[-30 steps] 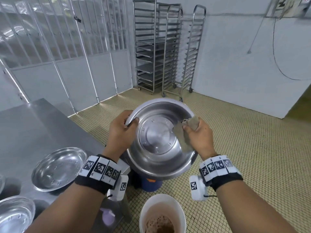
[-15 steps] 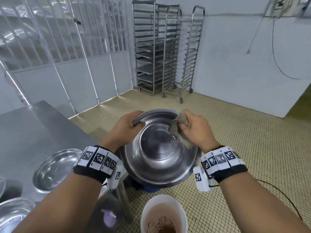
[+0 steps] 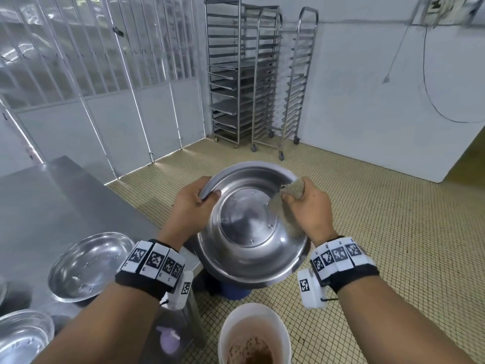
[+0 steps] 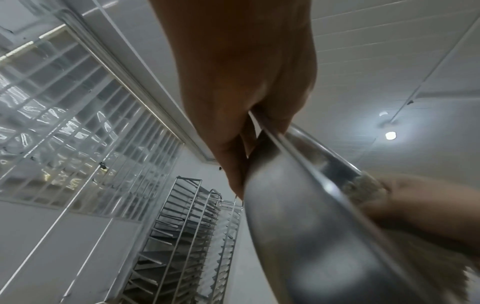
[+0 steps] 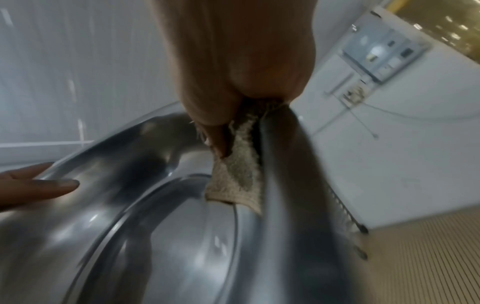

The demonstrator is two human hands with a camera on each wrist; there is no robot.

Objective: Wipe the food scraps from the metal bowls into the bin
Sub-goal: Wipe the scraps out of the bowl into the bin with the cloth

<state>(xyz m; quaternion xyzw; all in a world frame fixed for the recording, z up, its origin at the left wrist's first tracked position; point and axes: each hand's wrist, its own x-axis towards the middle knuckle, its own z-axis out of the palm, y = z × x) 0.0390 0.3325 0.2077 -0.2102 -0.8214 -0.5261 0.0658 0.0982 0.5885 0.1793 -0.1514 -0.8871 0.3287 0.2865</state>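
Note:
A large metal bowl (image 3: 252,248) is held tilted toward me above the floor, its inside shiny. My left hand (image 3: 195,203) grips its left rim, thumb inside; the left wrist view shows that rim (image 4: 298,156) pinched between thumb and fingers. My right hand (image 3: 305,206) holds a beige cloth (image 3: 291,191) over the bowl's right rim, the cloth hanging down the inner wall (image 5: 240,174). Below the bowl stands a white bin (image 3: 253,334) with brown scraps at its bottom.
A steel table (image 3: 52,206) on the left carries a shallow metal bowl (image 3: 89,261) and another one (image 3: 23,334) at the near corner. Wheeled tray racks (image 3: 252,74) stand by the far wall. A blue container (image 3: 233,291) sits under the held bowl. Tiled floor lies to the right.
The bowl dipped lower half a second ago and has tilted back up toward me. My right hand with the cloth has stayed at the right rim, shifting slightly along it.

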